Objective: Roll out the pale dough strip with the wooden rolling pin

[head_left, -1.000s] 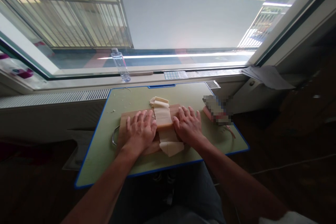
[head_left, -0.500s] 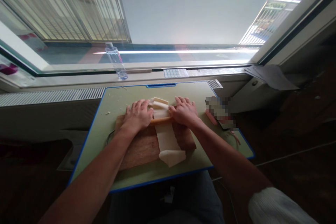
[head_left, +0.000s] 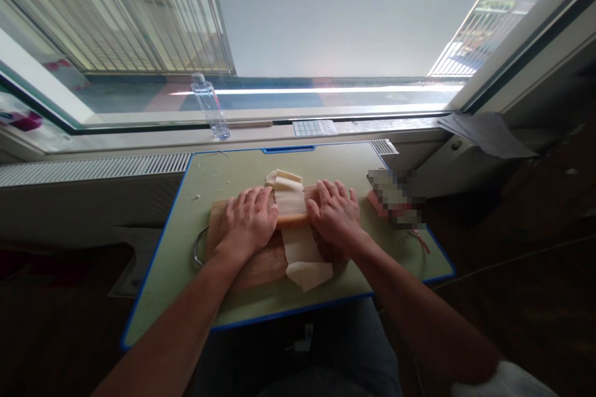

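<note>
A long pale strip of dough (head_left: 302, 245) runs lengthwise across a wooden board (head_left: 261, 260), its near end folded over the edge nearest me. The far end lies in loose folds past the board. Across the strip rests a wooden rolling pin (head_left: 292, 220), only its middle showing. My left hand (head_left: 251, 217) presses down on the pin's left part, fingers stretched forward. On the right part lies my right hand (head_left: 336, 211), its fingers likewise extended and a little spread. Both palms hide the pin's ends.
The board lies on a small green table (head_left: 172, 285) with a blue rim. A blurred-out phone-like object (head_left: 391, 192) sits at the right. Dough crumbs (head_left: 196, 197) dot the left side. A clear bottle (head_left: 212, 108) stands on the windowsill beyond.
Both hands and the rolling pin have come slightly toward me along the dough strip. The whole view has shifted a little.
</note>
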Action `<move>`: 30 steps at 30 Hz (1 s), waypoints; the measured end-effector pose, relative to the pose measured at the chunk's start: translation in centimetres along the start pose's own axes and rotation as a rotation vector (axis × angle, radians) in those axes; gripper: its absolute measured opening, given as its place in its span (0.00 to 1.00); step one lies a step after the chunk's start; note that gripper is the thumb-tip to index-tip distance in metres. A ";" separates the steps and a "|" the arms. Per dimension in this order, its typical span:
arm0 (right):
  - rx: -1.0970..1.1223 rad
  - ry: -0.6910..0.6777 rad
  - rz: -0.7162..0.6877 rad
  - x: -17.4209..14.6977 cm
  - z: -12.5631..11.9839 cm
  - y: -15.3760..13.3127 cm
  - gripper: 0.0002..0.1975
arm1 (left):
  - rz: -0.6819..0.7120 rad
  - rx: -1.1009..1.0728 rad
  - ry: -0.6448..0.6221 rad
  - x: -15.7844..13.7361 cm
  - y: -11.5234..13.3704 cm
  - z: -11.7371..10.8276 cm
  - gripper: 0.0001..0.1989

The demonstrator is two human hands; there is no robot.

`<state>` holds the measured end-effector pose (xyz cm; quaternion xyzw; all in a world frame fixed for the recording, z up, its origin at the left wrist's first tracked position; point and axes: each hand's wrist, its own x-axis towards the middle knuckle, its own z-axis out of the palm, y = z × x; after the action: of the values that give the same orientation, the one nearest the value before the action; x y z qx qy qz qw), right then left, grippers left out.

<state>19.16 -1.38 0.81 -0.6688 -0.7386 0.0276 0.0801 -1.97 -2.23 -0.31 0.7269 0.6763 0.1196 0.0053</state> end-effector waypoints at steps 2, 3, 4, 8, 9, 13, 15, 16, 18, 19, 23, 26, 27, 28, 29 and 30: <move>-0.004 0.032 -0.010 -1.2 0.0 0.0 0.33 | 0.001 0.001 0.024 -1.1 0.4 -0.2 0.29; -0.003 0.044 -0.017 -1.8 0.0 0.1 0.33 | 0.000 0.000 0.030 -1.6 0.5 -0.3 0.29; -0.001 0.052 -0.024 -2.4 0.0 0.1 0.33 | -0.002 -0.003 0.034 -2.2 0.7 -0.4 0.28; 0.010 0.068 -0.052 -4.2 0.1 0.4 0.32 | -0.004 -0.023 0.063 -3.9 0.9 -0.3 0.27; 0.012 0.071 -0.058 -4.3 0.2 0.5 0.32 | -0.002 -0.025 0.071 -4.0 0.9 -0.3 0.28; 0.015 0.057 -0.054 -2.7 0.2 0.5 0.32 | -0.001 0.009 0.039 -2.3 0.5 -0.3 0.28; 0.019 0.025 -0.040 -0.8 0.1 0.4 0.33 | -0.001 0.032 -0.015 -0.5 0.1 -0.3 0.29; 0.026 0.000 -0.039 0.3 0.0 0.4 0.34 | -0.001 0.037 -0.040 0.5 -0.1 -0.3 0.29; 0.048 -0.068 -0.041 2.4 -0.3 0.3 0.36 | 0.001 0.036 -0.085 2.4 -0.6 -0.2 0.29; 0.062 -0.094 -0.043 3.3 -0.3 0.3 0.36 | -0.005 0.035 -0.098 3.3 -0.8 -0.1 0.29; 0.098 -0.147 -0.016 6.1 -0.4 0.3 0.38 | -0.026 0.022 -0.114 5.3 -1.4 0.2 0.30; 0.092 -0.138 -0.011 6.9 -0.3 0.3 0.37 | -0.035 0.010 -0.115 5.9 -1.5 0.3 0.30; 0.090 -0.138 -0.013 6.9 -0.3 0.3 0.37 | -0.036 0.008 -0.112 5.9 -1.5 0.3 0.30; 0.088 -0.140 -0.014 6.8 -0.3 0.3 0.37 | -0.035 0.006 -0.107 5.9 -1.5 0.3 0.30; 0.088 -0.140 -0.016 6.7 -0.3 0.3 0.36 | -0.034 0.004 -0.101 5.8 -1.4 0.3 0.29; 0.088 -0.137 -0.018 6.4 -0.3 0.3 0.36 | -0.032 0.001 -0.095 5.7 -1.4 0.2 0.29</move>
<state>18.91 5.03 1.57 -0.6545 -0.7464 0.1051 0.0592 -2.99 3.50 0.18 0.7209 0.6868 0.0844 0.0389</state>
